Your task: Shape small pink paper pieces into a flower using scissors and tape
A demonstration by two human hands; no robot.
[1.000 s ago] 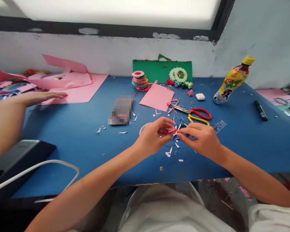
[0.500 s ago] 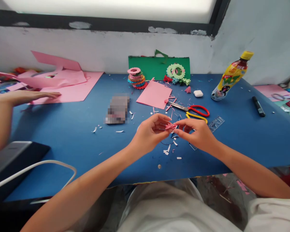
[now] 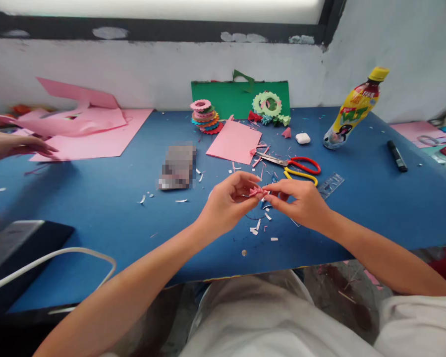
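Note:
Over the blue table (image 3: 96, 208) my left hand (image 3: 228, 201) and my right hand (image 3: 301, 201) meet, fingertips pinched on a small folded pink paper piece (image 3: 257, 191). Both hands are closed on it, a little above the tabletop. Under and around them lie several white and pink paper scraps (image 3: 258, 228). Just beyond my right hand lie red-handled scissors (image 3: 299, 162), yellow-handled scissors (image 3: 301, 176) and a small clear ruler (image 3: 330, 182).
A pink sheet (image 3: 234, 141), a stack of coloured paper rings (image 3: 204, 116), green card (image 3: 226, 96) and a paper wreath (image 3: 266, 105) sit at the back. A yellow bottle (image 3: 353, 109), black marker (image 3: 397, 156) and white case (image 3: 303, 138) lie right. Another person's hand (image 3: 15, 145) touches pink sheets (image 3: 92, 131) at left. A dark device (image 3: 18, 253) with a white cable is near left.
My hands have stayed together on the pink piece, working it slightly. The other person's hand at the left has drawn back toward the left edge. The view has tilted down a little.

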